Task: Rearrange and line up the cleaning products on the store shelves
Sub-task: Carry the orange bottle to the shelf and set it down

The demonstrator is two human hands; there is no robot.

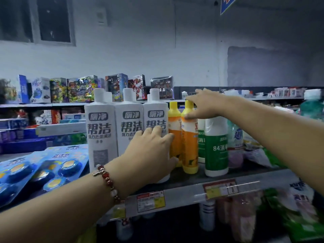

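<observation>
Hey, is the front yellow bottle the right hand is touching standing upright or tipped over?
Upright. The yellow bottle stands on its base on the shelf, cap on top, the right hand at its neck.

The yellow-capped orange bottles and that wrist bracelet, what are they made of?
Yellow-capped orange bottles: apparently glossy moulded plastic, judging by the smooth sheen and printed wrap label. Bracelet: round red and pale beads, polished like glass or stone; which one is unclear.

Small shop, pretty clearly. Price tags (151, 201) clipped along shelf edge (185, 192), identical white cleaner bottles (102, 130) lined in rows, boxed toys (82, 89) on back shelf, blue hanging sign (227, 4) overhead.
</observation>
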